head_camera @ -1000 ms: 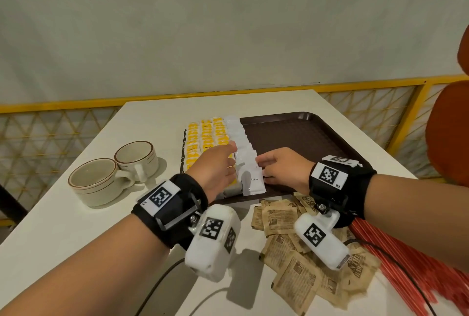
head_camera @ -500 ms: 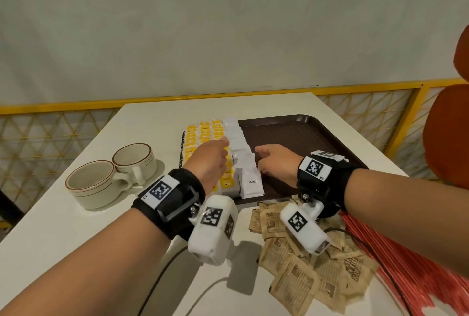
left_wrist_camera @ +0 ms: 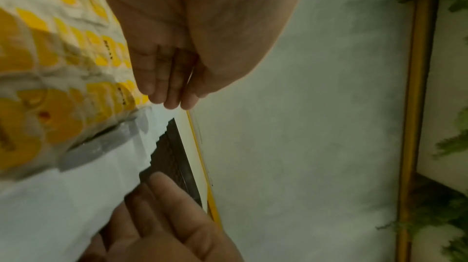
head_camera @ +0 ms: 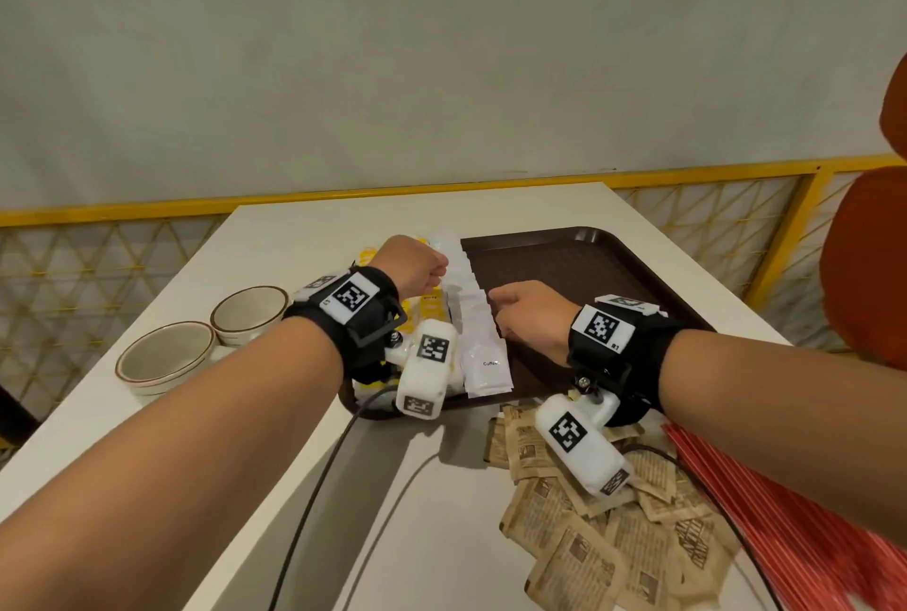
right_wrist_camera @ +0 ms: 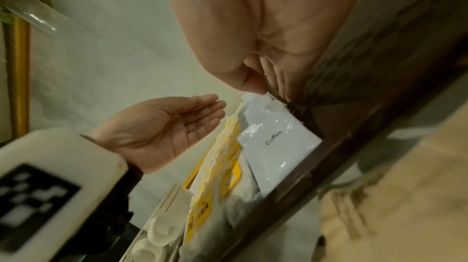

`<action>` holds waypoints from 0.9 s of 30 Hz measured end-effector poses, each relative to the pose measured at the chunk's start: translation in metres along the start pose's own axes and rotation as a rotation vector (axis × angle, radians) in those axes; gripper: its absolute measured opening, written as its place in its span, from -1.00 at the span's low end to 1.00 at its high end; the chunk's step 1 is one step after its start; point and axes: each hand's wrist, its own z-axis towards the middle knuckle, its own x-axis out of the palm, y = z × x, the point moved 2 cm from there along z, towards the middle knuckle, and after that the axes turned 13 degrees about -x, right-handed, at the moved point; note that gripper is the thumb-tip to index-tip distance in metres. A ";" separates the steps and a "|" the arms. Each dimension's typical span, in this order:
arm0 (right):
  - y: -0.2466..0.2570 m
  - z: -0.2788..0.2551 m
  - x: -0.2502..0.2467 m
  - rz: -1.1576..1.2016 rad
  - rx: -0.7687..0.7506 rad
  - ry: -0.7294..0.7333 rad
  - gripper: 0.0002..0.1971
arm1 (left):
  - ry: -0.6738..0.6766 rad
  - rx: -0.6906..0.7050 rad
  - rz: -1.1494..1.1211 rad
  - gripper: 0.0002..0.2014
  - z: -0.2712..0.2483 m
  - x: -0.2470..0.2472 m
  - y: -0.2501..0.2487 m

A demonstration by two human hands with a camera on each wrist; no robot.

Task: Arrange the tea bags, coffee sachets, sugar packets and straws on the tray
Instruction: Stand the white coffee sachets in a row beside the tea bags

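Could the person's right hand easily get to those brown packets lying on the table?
Probably yes. The brown packets lie loose on the table, just below the right hand, outside the tray, with nothing covering them.

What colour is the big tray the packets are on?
Dark brown. The tray shows best in the head view, with a fine textured surface.

Our head view looks down on the worktop; both wrist views (very close) share the tray's sachet rows.
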 end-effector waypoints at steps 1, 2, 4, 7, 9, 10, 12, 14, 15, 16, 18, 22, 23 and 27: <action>0.000 0.002 0.000 0.010 0.000 -0.015 -0.58 | -0.021 -0.005 0.043 -0.89 0.001 -0.001 -0.002; 0.000 0.002 0.002 0.015 -0.003 -0.015 -0.59 | -0.035 -0.013 0.074 -0.91 0.002 -0.001 -0.004; 0.000 0.005 0.005 0.022 -0.014 0.006 -0.59 | -0.029 -0.031 0.117 -0.86 0.006 0.000 -0.006; 0.001 0.009 0.010 0.014 -0.008 0.004 -0.55 | -0.041 -0.060 0.166 -0.79 0.010 0.001 -0.006; 0.004 0.009 0.010 -0.001 -0.016 -0.007 -0.56 | -0.048 -0.077 0.163 -0.83 0.012 0.000 -0.006; 0.005 0.009 0.008 0.001 -0.019 -0.007 -0.57 | -0.045 -0.085 0.157 -0.85 0.013 0.000 -0.006; 0.005 0.011 0.006 0.006 -0.018 -0.020 -0.61 | -0.048 -0.084 0.138 -0.89 0.014 0.000 -0.006; 0.004 0.014 0.006 0.010 -0.014 -0.031 -0.61 | -0.060 -0.060 0.113 -0.86 0.014 0.000 -0.006; 0.003 0.016 0.007 0.011 -0.025 -0.024 -0.60 | -0.062 -0.055 0.113 -0.85 0.015 0.000 -0.006; 0.004 0.017 0.009 0.019 -0.029 -0.012 -0.58 | -0.056 -0.050 0.114 -0.86 0.015 0.000 -0.005; 0.003 0.020 0.011 0.031 -0.018 0.001 -0.53 | -0.036 -0.047 0.119 -0.83 0.015 0.001 -0.004; 0.005 0.015 0.005 0.043 0.030 -0.043 -0.53 | -0.013 0.005 0.084 -0.90 0.011 -0.002 -0.004; 0.002 0.013 0.002 0.063 0.045 -0.059 -0.49 | -0.015 0.024 0.071 -0.93 0.010 -0.004 -0.003; -0.013 -0.003 -0.001 0.159 0.081 -0.025 -0.47 | 0.035 0.045 0.069 -0.86 0.008 -0.013 0.011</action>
